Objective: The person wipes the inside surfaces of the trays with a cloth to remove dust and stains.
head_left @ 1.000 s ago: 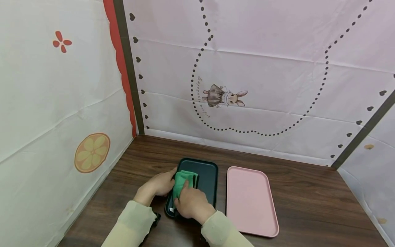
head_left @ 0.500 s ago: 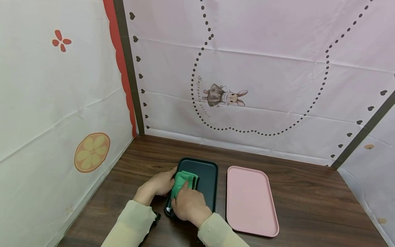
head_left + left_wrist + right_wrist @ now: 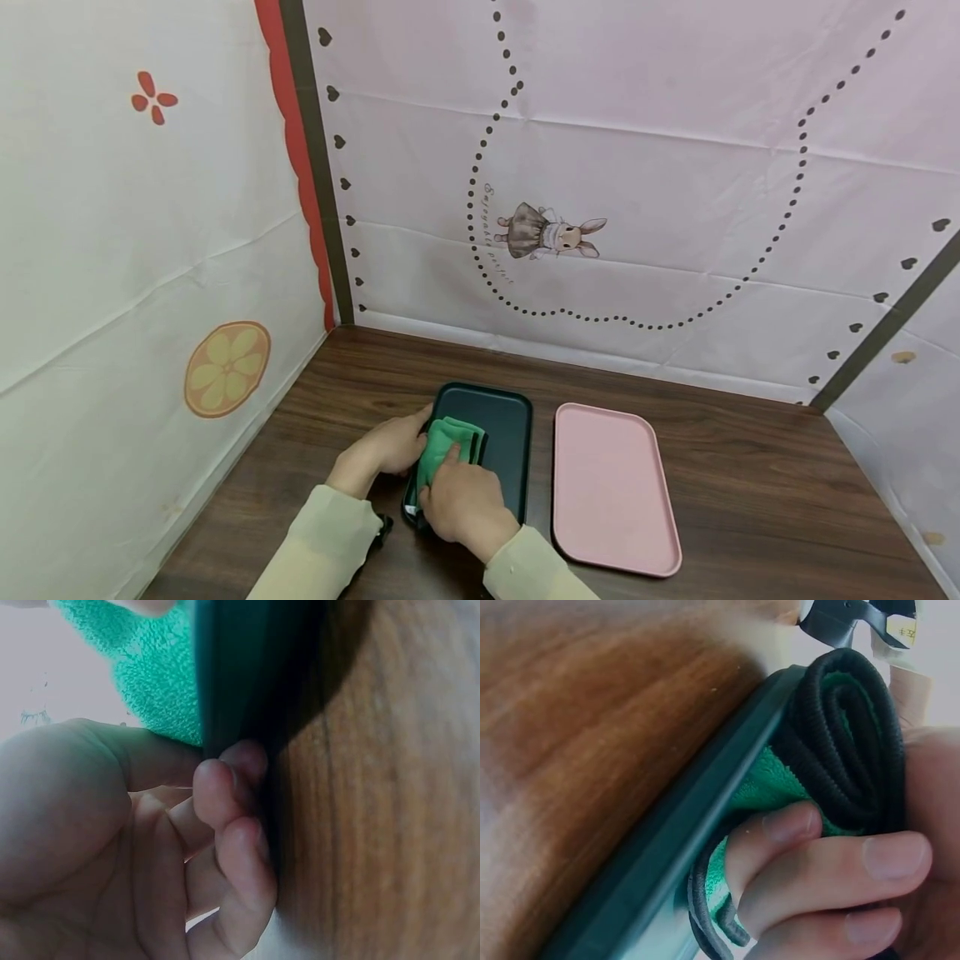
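A dark green tray lies on the wooden table, with a folded green cloth on its left part. My left hand grips the tray's left edge; in the left wrist view its thumb is at the rim and curled fingertips meet the outer side. On the cloth is my right hand, index finger extended along it in the head view. The right wrist view shows the other fingers curled round the cloth's black-edged folds. The cloth's part under the right palm is hidden.
A pink tray lies flat to the right of the dark one, a narrow strip of table between them. Printed white sheeting walls stand behind and on both sides of the wooden table.
My right hand and the cloth's near end have shifted slightly left on the tray, mostly in the first half second. My left hand keeps its grip on the tray's edge.
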`<state>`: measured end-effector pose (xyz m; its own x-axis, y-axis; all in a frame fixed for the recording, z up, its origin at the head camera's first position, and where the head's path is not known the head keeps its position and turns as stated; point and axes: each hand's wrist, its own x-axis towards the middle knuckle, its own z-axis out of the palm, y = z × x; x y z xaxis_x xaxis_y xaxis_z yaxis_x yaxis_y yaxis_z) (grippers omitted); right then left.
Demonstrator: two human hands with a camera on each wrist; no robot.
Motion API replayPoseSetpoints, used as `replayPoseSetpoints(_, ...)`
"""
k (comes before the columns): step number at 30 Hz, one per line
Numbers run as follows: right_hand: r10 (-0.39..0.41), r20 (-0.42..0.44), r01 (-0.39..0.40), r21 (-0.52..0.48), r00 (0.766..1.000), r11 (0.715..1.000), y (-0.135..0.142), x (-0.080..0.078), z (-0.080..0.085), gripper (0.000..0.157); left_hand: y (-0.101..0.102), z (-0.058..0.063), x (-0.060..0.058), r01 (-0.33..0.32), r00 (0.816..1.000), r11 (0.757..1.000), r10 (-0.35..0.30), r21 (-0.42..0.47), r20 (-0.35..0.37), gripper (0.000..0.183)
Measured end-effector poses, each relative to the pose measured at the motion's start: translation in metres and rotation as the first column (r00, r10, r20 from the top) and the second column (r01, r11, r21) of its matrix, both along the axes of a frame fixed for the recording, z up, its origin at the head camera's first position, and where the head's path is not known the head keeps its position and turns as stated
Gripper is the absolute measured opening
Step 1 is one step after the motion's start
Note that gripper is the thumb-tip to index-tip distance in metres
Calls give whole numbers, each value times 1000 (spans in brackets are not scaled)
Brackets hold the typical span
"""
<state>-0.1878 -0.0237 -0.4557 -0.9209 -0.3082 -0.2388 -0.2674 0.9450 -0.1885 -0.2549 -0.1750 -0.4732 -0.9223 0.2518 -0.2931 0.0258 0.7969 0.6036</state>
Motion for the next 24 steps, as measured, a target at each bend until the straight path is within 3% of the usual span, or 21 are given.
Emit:
replayPoseSetpoints(14, -4, -86, 6, 22, 996, 1000, 8, 5, -2, 73, 2, 0, 0, 7, 1000, 1000, -7, -3, -5, 60)
replayPoseSetpoints(24, -16, -86, 16, 8, 996, 1000, 13, 6, -3, 73, 1, -1, 0, -5, 1000, 1000, 5, -5, -3, 60)
